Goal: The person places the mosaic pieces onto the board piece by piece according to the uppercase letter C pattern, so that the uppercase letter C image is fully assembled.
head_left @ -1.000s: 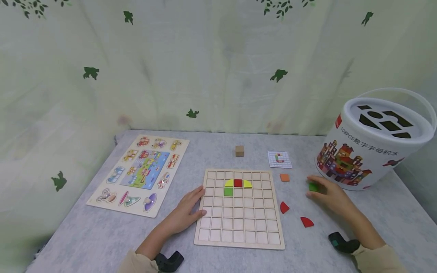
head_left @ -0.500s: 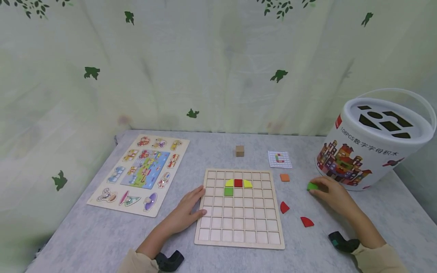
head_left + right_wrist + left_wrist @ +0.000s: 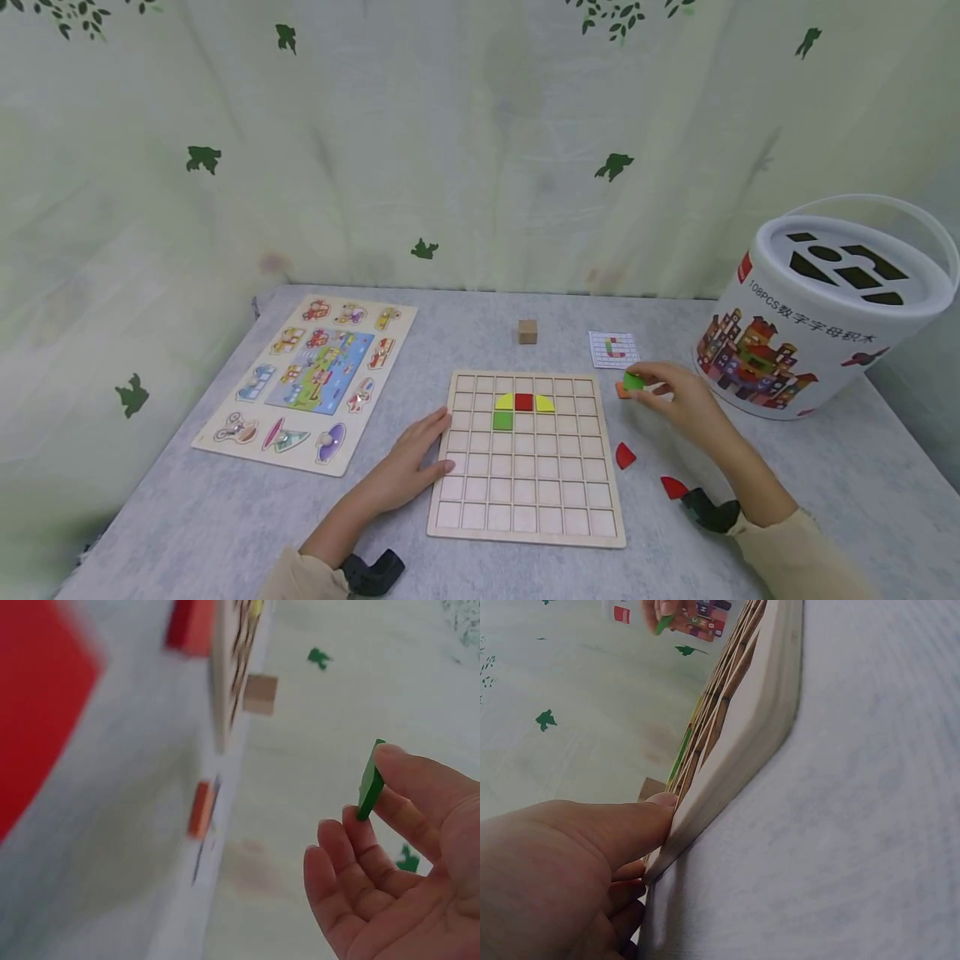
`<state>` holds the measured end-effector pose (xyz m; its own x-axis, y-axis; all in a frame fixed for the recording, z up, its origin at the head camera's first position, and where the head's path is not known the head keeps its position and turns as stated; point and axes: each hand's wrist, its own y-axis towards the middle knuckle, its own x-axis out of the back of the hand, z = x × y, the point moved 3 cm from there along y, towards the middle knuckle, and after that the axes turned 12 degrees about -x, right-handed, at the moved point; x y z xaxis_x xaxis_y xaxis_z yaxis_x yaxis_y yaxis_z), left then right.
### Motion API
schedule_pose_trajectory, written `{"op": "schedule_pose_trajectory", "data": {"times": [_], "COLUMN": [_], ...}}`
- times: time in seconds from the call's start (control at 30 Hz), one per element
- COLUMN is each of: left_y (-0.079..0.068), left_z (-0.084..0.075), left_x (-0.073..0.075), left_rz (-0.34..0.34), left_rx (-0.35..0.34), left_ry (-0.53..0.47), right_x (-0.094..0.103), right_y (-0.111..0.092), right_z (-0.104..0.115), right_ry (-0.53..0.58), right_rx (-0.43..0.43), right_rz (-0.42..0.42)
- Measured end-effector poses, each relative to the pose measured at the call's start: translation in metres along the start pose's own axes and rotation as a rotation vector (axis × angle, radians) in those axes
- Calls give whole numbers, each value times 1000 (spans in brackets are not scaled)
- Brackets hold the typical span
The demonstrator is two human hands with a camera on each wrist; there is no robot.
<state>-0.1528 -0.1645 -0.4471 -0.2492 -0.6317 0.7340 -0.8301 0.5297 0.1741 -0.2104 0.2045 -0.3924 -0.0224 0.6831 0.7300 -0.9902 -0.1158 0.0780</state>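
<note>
My right hand (image 3: 678, 404) pinches a flat green block (image 3: 633, 381) between thumb and fingers, raised just over an orange square block (image 3: 625, 391). In the right wrist view the green block (image 3: 370, 781) stands edge-on, with the other fingers loosely bent below. My left hand (image 3: 411, 458) rests at the left edge of the wooden grid board (image 3: 525, 532); in the left wrist view its thumb (image 3: 641, 829) touches the rim. On the board, a red square (image 3: 523, 402) sits between two yellow pieces (image 3: 504, 402), and a green square (image 3: 502, 421) lies below the left one.
Two red quarter-round blocks (image 3: 626, 456) lie right of the board. Behind it are a small wooden cube (image 3: 527, 332) and a pattern card (image 3: 611, 340). A large white bucket (image 3: 765, 333) stands at right, a picture puzzle board (image 3: 300, 454) at left.
My right hand has moved left with the green block, from beside the bucket to over the orange block. My left hand and the board stay where they were.
</note>
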Motion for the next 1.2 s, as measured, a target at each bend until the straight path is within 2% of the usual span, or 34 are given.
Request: {"op": "schedule_pose_trajectory", "data": {"times": [0.17, 0.27, 0.5, 0.7, 0.83, 0.93, 1.07, 1.2], "left_y": [0, 0, 1, 1, 1, 1, 1, 0], "left_z": [-1, -1, -2, -4, -3, -2, -2, -2], "left_x": [0, 1, 1, 3, 3, 3, 3, 2], "left_rz": [3, 7, 13, 19, 21, 21, 23, 21], "left_rx": [4, 7, 6, 9, 7, 4, 1, -1], "left_ry": [-5, -7, -5, -5, -5, -7, -6, -5], "right_x": [-13, -23, -50, -73, -87, -97, -108, -117], "right_y": [6, 8, 11, 10, 8, 7, 7, 8], "right_z": [29, 47, 83, 103, 108, 106, 98, 86], "right_ry": [66, 88, 147, 233, 269, 252, 221, 186], "right_rx": [115, 157, 227, 274, 280, 266, 230, 206], "right_rz": [9, 39, 85, 126, 162, 190, 247, 342]}}
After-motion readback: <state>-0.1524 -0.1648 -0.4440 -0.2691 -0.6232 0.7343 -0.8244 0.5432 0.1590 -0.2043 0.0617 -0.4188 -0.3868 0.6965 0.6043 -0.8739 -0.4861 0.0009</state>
